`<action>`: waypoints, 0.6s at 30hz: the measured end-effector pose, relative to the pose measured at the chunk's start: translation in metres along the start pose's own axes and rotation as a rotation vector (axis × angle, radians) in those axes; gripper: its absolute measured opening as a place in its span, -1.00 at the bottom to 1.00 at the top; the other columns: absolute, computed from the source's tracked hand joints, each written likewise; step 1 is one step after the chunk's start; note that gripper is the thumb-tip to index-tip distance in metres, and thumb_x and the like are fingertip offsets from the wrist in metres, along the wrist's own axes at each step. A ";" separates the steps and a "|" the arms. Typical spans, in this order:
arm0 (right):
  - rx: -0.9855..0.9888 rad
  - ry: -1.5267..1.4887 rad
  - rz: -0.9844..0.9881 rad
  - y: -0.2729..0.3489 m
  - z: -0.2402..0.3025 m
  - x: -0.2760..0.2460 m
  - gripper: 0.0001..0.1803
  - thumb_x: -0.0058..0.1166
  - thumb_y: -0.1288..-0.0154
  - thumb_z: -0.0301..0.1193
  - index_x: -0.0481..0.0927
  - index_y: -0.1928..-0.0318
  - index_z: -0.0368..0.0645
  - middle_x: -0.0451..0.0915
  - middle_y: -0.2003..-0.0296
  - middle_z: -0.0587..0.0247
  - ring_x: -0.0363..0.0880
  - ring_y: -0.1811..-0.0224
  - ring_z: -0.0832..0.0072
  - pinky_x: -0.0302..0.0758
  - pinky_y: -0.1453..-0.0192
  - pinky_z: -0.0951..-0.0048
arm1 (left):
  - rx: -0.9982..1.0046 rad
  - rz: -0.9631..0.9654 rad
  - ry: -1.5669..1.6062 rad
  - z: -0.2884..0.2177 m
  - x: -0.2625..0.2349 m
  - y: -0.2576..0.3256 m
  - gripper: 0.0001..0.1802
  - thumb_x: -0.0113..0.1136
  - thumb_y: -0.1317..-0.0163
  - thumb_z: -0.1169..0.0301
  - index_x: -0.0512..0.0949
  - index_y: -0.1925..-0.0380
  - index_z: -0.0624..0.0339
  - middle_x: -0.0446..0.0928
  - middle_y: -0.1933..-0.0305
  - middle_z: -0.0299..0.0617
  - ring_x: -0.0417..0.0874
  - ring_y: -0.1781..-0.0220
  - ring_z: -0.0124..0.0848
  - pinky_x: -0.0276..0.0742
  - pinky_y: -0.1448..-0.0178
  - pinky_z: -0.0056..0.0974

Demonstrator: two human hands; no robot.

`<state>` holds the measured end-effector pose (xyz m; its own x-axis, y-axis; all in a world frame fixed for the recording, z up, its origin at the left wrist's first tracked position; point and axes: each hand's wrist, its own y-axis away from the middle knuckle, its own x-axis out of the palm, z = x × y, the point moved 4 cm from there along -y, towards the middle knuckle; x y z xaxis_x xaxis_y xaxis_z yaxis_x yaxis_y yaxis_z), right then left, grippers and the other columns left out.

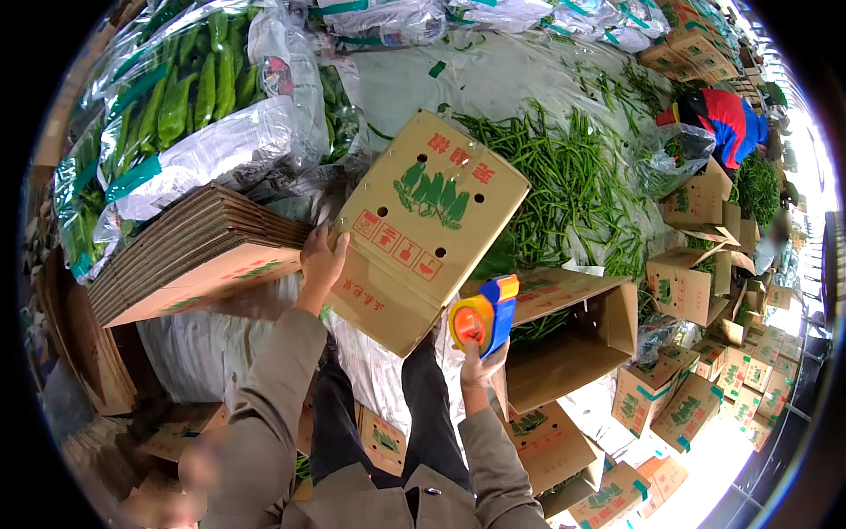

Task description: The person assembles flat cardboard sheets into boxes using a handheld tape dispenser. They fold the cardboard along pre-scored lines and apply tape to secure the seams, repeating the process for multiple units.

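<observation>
Printed carton sits mid-frame, tilted, pepper artwork facing the cam; flat or opened out, can't tell for sure. L hand, left of ctr, is closed in a pinch on its left edge; exact finger placement hard to make out. R hand, just right of lower ctr, is wrapped round the bottom end of a blue-and-yellow tape dispenser, right beside the carton's lower edge; contact unclear.

Handling (my est.): carton prob. light, stiff across the panel, bendy at the crease nr its lower end; dry board, so not v. slippery, but corners could crush. Best hold = side edges approx. midway, thumb on the face; lower flap alone would prob. fold. Dispenser prob. rigid, heavier for its size, OK by the end now held; fingers off the upper tip, poss. sharp.

Around: folded-carton stack at left, next to L hand; open carton right of R hand; loose green chilies upper right of ctr; bagged green peppers upper left.
</observation>
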<state>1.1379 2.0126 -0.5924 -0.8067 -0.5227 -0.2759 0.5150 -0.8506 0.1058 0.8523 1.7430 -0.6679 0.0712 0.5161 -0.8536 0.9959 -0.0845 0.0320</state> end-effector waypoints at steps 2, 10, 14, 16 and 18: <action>-0.108 0.122 0.199 -0.008 0.028 -0.009 -0.27 0.32 -0.07 -0.48 0.29 -0.24 -0.43 0.51 0.03 0.09 0.52 0.03 0.36 0.51 -0.11 0.33 | 0.166 -0.182 0.040 -0.014 -0.019 0.006 -0.43 0.16 -0.36 0.08 0.50 -0.18 0.30 0.61 -0.03 0.10 0.60 -0.11 0.05 0.46 -0.26 0.05; -0.590 0.228 0.629 -0.041 0.108 -0.002 -0.48 0.46 0.15 -0.53 0.39 0.19 -0.14 0.55 0.35 0.07 0.63 0.31 0.05 0.61 0.17 0.18 | -0.546 0.679 1.367 -0.157 -0.077 0.101 -0.52 0.05 -0.51 0.16 0.59 -0.08 0.43 0.66 -0.05 -0.03 0.68 -0.05 -0.31 0.55 -0.24 -0.19; -0.662 0.288 0.716 -0.044 0.114 0.006 -0.47 0.50 0.17 -0.50 0.40 0.23 -0.15 0.52 0.37 0.07 0.62 0.29 0.02 0.61 0.18 0.17 | -0.565 0.728 1.240 -0.182 -0.089 0.117 -0.61 0.03 -0.53 0.30 0.62 -0.04 0.46 0.68 0.03 -0.14 0.63 -0.02 -0.48 0.51 -0.20 -0.34; -0.677 0.347 0.753 -0.046 0.118 0.012 -0.49 0.47 0.13 -0.50 0.37 0.23 -0.15 0.53 0.38 0.05 0.61 0.34 0.03 0.59 0.23 0.19 | -0.508 0.687 1.118 -0.173 -0.086 0.118 -0.61 0.02 -0.54 0.29 0.62 -0.03 0.44 0.68 0.04 -0.17 0.63 -0.01 -0.48 0.51 -0.19 -0.35; -0.678 0.397 0.773 -0.046 0.121 0.022 -0.49 0.45 0.11 -0.50 0.36 0.22 -0.15 0.54 0.38 0.03 0.60 0.36 0.02 0.58 0.25 0.20 | -0.464 0.648 0.985 -0.169 -0.089 0.115 -0.62 -0.01 -0.55 0.29 0.62 -0.02 0.41 0.67 0.10 -0.25 0.63 0.04 -0.49 0.51 -0.16 -0.35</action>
<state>1.0616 2.0338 -0.4877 -0.1103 -0.7418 -0.6614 0.9909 -0.0306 -0.1310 0.9698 1.8316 -0.5006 0.3641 0.9226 0.1277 0.6745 -0.3557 0.6470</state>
